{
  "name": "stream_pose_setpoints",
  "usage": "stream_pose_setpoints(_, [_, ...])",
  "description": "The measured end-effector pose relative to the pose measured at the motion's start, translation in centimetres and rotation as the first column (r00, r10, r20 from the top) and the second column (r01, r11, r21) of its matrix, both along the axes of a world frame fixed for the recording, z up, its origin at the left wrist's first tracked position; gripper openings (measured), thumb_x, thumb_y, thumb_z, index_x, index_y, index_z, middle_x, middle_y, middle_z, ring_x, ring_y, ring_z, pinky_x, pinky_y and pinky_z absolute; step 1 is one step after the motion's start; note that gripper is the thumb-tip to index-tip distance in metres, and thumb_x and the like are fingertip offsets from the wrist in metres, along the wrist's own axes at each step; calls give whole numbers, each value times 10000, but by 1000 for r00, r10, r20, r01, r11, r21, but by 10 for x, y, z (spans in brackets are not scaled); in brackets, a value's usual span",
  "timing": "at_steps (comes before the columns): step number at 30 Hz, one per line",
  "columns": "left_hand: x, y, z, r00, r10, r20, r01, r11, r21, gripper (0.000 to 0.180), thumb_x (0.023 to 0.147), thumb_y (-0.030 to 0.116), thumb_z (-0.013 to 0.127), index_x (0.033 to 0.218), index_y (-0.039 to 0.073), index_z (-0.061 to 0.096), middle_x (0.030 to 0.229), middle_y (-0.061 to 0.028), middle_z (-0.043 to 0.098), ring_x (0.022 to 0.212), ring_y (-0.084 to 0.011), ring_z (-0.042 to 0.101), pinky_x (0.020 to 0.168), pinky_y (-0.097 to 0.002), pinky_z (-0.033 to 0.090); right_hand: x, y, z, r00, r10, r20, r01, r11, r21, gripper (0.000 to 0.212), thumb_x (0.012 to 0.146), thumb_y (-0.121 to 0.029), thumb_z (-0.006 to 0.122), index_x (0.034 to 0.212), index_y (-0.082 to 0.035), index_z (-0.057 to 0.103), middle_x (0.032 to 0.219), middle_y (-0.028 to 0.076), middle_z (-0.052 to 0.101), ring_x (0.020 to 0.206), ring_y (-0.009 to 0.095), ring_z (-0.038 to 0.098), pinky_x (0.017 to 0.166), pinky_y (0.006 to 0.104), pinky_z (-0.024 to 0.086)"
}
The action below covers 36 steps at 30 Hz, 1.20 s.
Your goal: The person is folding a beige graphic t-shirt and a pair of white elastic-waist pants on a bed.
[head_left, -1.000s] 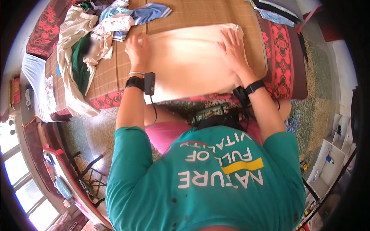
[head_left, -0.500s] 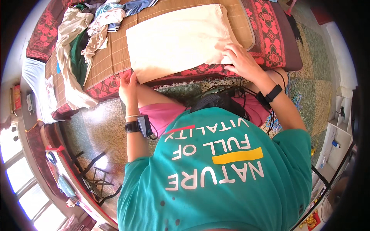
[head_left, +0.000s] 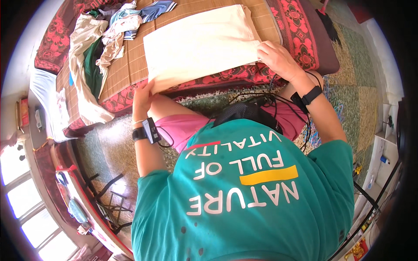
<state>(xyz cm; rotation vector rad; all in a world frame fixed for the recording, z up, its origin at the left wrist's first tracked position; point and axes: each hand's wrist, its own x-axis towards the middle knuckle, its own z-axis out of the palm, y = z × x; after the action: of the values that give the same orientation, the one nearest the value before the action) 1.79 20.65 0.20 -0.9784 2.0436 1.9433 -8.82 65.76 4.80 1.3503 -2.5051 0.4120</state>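
"Head view, on my remote screen: where was the cream cloth point(head_left: 200, 48)?"

"I saw it lying flat in front of the person, on the brown mat point(head_left: 125, 65) that covered the bed. Its near edge reached over the red patterned cover point(head_left: 301, 32), and layers showed along its right side, so it was folded."

"And the left hand point(head_left: 142, 99)?"

"Narrow. I had its thumb and fingers pinched on the near left corner of the cloth."

"The right hand point(head_left: 278, 60)?"

"Narrow too, with the fingers drawn together on the cloth near its right corner, holding it there. I couldn't tell where the thumb sat."

"What did you see around them?"

"To the left of the cloth, and apart from it, I had beige trousers point(head_left: 82, 41) stretched toward the near edge of the bed, with a green garment point(head_left: 91, 65) beside them. A blue garment point(head_left: 156, 10) lay farther back, near the cloth's far left corner."

"And on the person?"

"A teal shirt point(head_left: 244, 228) and pink shorts point(head_left: 180, 129). I could make out a small box point(head_left: 151, 129) on the left wrist and a black band point(head_left: 311, 94) on the right one."
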Motion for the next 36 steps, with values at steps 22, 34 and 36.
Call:
stream_pose_setpoints(22, [-19, -6, -33, 964, 209, -161, -179, 966, 186, 277, 854, 177, 615, 993, -60, 579, 891, -108, 624, 783, -203, 636, 671, -304, 526, -48, -30, -64, 655, -604, 455, 694, 719, -45, 653, 758, -400, 660, 1141, 104, 501, 1095, 286, 559, 1047, 369, 541, 894, 400, 424])
stream_pose_setpoints(34, [-11, 21, 22, 976, -215, -27, 212, 974, -75, 218, 807, 232, 671, 879, 38, 601, 675, 2, 586, 496, -51, 513, 394, -171, 376, -79, -23, -104, 409, -184, 894, 731, 653, -199, 431, 690, -286, 746, 955, 32, 625, 826, 128, 670, 702, 180, 648, 642, 296, 496])
stream_pose_setpoints(36, [-13, 4, 10, 993, -104, -54, 98, 990, -99, 194, 797, 207, 680, 873, 46, 605, 618, 16, 570, 421, -40, 459, 372, -162, 350, -74, -29, -96, 354, -105, 930, 687, 703, -182, 346, 740, -248, 725, 913, 30, 614, 834, 81, 650, 735, 131, 619, 656, 250, 486])
